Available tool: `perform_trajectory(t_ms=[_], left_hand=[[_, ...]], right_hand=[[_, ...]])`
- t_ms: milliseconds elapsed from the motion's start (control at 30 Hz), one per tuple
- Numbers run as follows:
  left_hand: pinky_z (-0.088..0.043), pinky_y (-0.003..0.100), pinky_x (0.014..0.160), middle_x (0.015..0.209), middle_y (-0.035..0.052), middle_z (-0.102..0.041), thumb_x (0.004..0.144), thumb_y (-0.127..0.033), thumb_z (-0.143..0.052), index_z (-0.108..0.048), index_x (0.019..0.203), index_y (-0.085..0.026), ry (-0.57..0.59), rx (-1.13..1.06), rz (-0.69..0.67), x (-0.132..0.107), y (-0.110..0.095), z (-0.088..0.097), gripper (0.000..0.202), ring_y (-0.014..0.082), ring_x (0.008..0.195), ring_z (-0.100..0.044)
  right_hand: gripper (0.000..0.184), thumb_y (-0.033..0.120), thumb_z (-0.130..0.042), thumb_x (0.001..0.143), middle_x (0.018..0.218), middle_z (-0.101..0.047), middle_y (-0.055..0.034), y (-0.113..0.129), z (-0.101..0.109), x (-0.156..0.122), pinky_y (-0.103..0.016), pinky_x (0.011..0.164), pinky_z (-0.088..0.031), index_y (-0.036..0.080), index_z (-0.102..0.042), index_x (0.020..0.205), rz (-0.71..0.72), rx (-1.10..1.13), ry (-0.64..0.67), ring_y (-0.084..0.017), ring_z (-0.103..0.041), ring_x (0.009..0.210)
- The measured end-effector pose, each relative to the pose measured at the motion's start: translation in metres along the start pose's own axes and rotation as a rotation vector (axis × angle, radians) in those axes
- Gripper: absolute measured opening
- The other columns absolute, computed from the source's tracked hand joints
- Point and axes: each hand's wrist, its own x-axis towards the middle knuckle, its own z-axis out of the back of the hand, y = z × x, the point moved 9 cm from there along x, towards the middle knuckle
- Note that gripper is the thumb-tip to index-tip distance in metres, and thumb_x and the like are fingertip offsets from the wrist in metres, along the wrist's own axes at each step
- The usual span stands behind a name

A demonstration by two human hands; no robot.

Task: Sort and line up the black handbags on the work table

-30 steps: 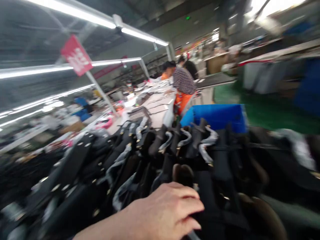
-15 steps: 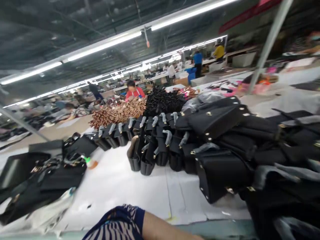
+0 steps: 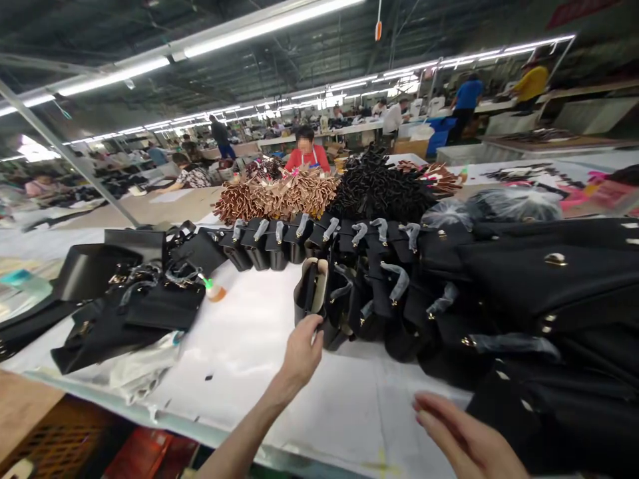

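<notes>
My left hand [image 3: 302, 352] reaches over the white table to the lower front of a black handbag [image 3: 301, 299], thumb and fingers closed at its edge. That bag stands at the left end of the front row, its top open on a pale lining. My right hand [image 3: 462, 436] hovers empty at the lower right, fingers stretched out, beside the nearest black bags [image 3: 559, 412]. More black handbags [image 3: 399, 306] stand packed to the right, their handles wrapped in clear plastic.
Black bags and flaps [image 3: 164, 306] lie on the left, beside a small green-tipped glue bottle [image 3: 215, 291] and a white cloth [image 3: 144, 366]. Behind the rows rise piles of brown straps [image 3: 279, 196] and black straps [image 3: 379, 186]. A person in red [image 3: 319, 158] sits beyond.
The view has swung left and steadied. Both my hands have come into view; before, only a patterned sleeve and forearm showed. My left hand is now at the end handbag, whose opening shows more.
</notes>
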Motion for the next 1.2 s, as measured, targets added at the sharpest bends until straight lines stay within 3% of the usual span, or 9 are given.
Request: perform_trajectory(t_ms=[167, 300, 400, 500, 600, 700, 800, 967, 1200], left_hand=[[-0.03, 0.037, 0.111, 0.14, 0.0159, -0.042, 0.076, -0.017, -0.05, -0.038, 0.133, -0.005, 0.116, -0.088, 0.075, 0.032, 0.042, -0.012, 0.06, 0.0228, 0.129, -0.038], [-0.025, 0.037, 0.114, 0.145, 0.0144, -0.035, 0.073, -0.02, -0.053, -0.03, 0.139, -0.006, 0.189, -0.212, 0.033, 0.056, 0.035, -0.025, 0.071, 0.0234, 0.133, -0.032], [-0.028, 0.036, 0.112, 0.142, 0.0109, -0.04, 0.069, -0.015, -0.053, -0.03, 0.14, -0.01, 0.235, -0.26, -0.018, 0.071, 0.026, -0.037, 0.075, 0.0235, 0.131, -0.036], [-0.032, 0.034, 0.11, 0.138, 0.0068, -0.046, 0.068, -0.013, -0.05, -0.033, 0.139, -0.015, 0.261, -0.359, -0.049, 0.077, 0.02, -0.048, 0.073, 0.0216, 0.127, -0.042], [-0.025, 0.035, 0.113, 0.143, 0.0107, -0.038, 0.076, -0.024, -0.05, -0.032, 0.139, -0.01, 0.248, -0.375, 0.017, 0.077, 0.027, -0.054, 0.068, 0.0225, 0.132, -0.034], [-0.02, 0.035, 0.115, 0.148, 0.0133, -0.029, 0.08, -0.036, -0.052, -0.027, 0.141, -0.005, 0.26, -0.294, 0.02, 0.073, 0.034, -0.059, 0.073, 0.023, 0.136, -0.025], [-0.02, 0.038, 0.115, 0.146, 0.0126, -0.032, 0.076, -0.022, -0.05, -0.03, 0.14, -0.006, 0.241, -0.035, -0.059, 0.073, 0.036, -0.06, 0.07, 0.0265, 0.135, -0.025], [-0.033, 0.048, 0.102, 0.13, 0.0164, -0.05, 0.08, -0.028, -0.046, -0.049, 0.126, -0.007, 0.097, 0.318, 0.015, 0.088, 0.054, -0.053, 0.051, 0.0348, 0.116, -0.046], [-0.046, 0.042, 0.081, 0.105, 0.0138, -0.066, 0.084, -0.03, -0.042, -0.04, 0.133, -0.013, 0.298, 0.363, 0.061, 0.11, 0.071, -0.067, 0.052, 0.0306, 0.095, -0.062]], right_hand=[[0.046, 0.037, -0.038, 0.088, 0.12, -0.057, -0.009, 0.038, -0.019, 0.096, -0.033, 0.098, -0.04, 0.015, -0.048, 0.126, -0.135, 0.007, -0.025, -0.022, -0.052, 0.111], [0.056, 0.045, -0.046, 0.092, 0.121, -0.053, -0.0176, 0.08, -0.005, 0.167, -0.038, 0.091, -0.042, 0.007, -0.037, 0.132, -0.165, -0.331, -0.089, -0.03, -0.051, 0.111], [0.073, 0.057, -0.057, 0.084, 0.118, -0.051, -0.0193, 0.108, -0.017, 0.199, -0.042, 0.085, -0.044, 0.006, -0.035, 0.132, -0.181, -0.396, -0.094, -0.035, -0.052, 0.105], [0.089, 0.057, -0.066, 0.077, 0.132, -0.038, -0.0205, 0.118, -0.038, 0.21, -0.046, 0.088, -0.043, 0.007, -0.025, 0.138, -0.198, -0.456, -0.121, -0.038, -0.043, 0.114], [0.089, 0.049, -0.069, 0.076, 0.138, -0.028, -0.0207, 0.102, -0.047, 0.209, -0.047, 0.091, -0.041, 0.01, -0.02, 0.139, -0.274, -0.533, -0.12, -0.038, -0.034, 0.122], [0.063, 0.034, -0.059, 0.083, 0.126, -0.041, -0.0213, 0.074, -0.047, 0.205, -0.042, 0.086, -0.043, 0.007, -0.03, 0.132, -0.385, -0.555, -0.036, -0.036, -0.045, 0.114], [0.038, 0.018, -0.049, 0.083, 0.116, -0.049, -0.0194, 0.063, -0.045, 0.205, -0.037, 0.083, -0.044, 0.007, -0.043, 0.119, -0.438, -0.557, 0.018, -0.034, -0.051, 0.107], [0.047, 0.031, -0.048, 0.085, 0.128, -0.04, -0.0217, 0.057, -0.043, 0.214, -0.041, 0.081, -0.045, 0.005, -0.04, 0.124, -0.519, -0.564, -0.014, -0.038, -0.047, 0.111], [0.045, 0.039, -0.064, 0.079, 0.115, -0.055, -0.0166, 0.042, -0.04, 0.236, -0.043, 0.087, -0.043, 0.011, -0.057, 0.113, -0.604, -0.572, 0.043, -0.035, -0.044, 0.116]])
